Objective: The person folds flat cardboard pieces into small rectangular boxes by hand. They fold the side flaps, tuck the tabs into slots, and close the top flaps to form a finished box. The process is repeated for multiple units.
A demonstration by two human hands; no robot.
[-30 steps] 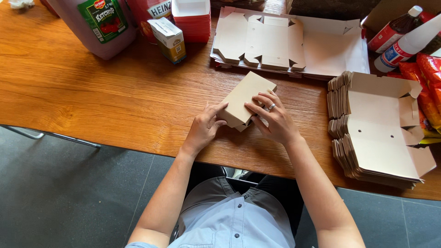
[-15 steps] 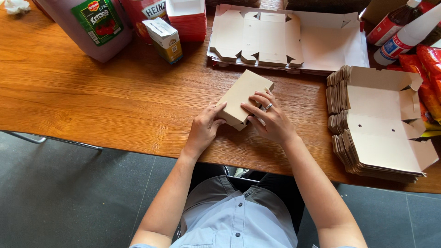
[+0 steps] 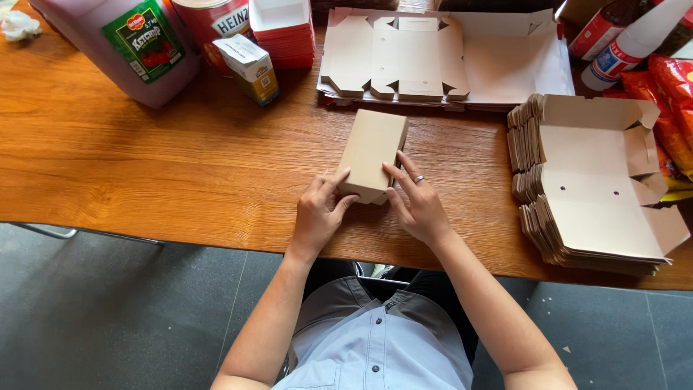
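Observation:
A folded brown cardboard box (image 3: 374, 152) lies closed on the wooden table (image 3: 144, 173), long side pointing away from me. My left hand (image 3: 321, 213) grips its near left corner, thumb on top. My right hand (image 3: 417, 202), with a ring on one finger, presses against its near right side with fingers spread. Both hands hold the box at its near end.
A stack of half-formed cardboard boxes (image 3: 599, 180) sits at the right. Flat cardboard blanks (image 3: 404, 54) lie behind the box. A large ketchup jug (image 3: 123, 43), a can (image 3: 216, 22), a small carton (image 3: 249, 68), red trays (image 3: 285, 29) and sauce bottles (image 3: 621, 36) stand at the back.
The box has turned from a slant to nearly straight away from me, and my hands have slid from its top down to its near end.

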